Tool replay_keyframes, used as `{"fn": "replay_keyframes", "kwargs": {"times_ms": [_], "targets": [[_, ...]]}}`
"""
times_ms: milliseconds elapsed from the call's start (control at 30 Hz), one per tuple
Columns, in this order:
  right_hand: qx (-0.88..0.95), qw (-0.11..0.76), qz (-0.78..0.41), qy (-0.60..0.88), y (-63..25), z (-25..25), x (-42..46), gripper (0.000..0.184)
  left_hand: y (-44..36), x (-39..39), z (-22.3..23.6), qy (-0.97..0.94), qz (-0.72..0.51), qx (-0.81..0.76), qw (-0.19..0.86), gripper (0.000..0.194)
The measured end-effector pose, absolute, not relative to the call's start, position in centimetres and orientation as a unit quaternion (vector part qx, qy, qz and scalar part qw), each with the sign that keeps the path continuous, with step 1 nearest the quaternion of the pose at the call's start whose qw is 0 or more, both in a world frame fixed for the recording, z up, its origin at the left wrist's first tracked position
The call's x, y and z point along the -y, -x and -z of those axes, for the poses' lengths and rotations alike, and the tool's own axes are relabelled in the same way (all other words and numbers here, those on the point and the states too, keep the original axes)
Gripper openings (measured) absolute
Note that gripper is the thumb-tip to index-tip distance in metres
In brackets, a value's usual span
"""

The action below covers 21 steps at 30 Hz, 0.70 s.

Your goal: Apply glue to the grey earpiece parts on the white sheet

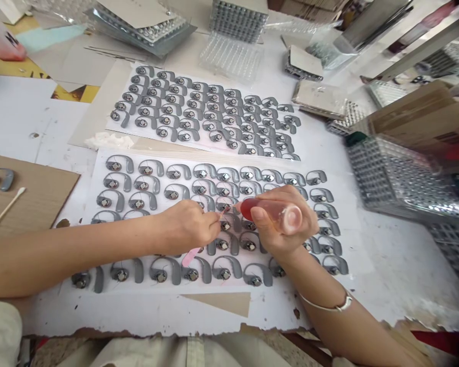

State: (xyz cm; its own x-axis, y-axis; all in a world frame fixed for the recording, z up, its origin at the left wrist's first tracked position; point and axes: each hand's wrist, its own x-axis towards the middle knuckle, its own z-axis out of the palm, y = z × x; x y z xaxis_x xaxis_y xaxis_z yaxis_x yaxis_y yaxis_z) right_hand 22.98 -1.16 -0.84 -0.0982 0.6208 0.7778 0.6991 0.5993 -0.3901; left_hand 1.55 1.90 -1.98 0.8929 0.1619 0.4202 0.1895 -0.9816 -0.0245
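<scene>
My right hand [286,219] is wrapped round a small clear squeeze bottle [273,211] of red liquid, tipped on its side with its nozzle pointing left. Close to that nozzle lies a grey ear-hook earphone part [225,206], its round end exposed. My left hand [193,227] is closed in a pinch at the same part, on a slim tool with a flat pink end [191,256] that sticks out below the palm; most of the tool is hidden. Around both hands, grey ear-hook parts [224,270] lie in rows on a white sheet [99,176].
Behind, a second sheet carries more ear-hook parts [191,113]. At left a cotton swab [6,208] and one part lie on cardboard [57,186]. Clear plastic trays [233,56] stand at the back, with stacked trays [401,173] and a carton [416,122] on the right. Another red bottle [2,38] is far left.
</scene>
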Motion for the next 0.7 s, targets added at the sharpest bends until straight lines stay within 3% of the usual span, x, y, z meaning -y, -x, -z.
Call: {"fn": "replay_keyframes", "kwargs": {"times_ms": [700], "targets": [[0.751,0.490,0.055,0.438,-23.11,0.80,1.26,0.009,-1.54,-2.24,1.37,0.978,0.168,0.120,-0.030,0.015]]}}
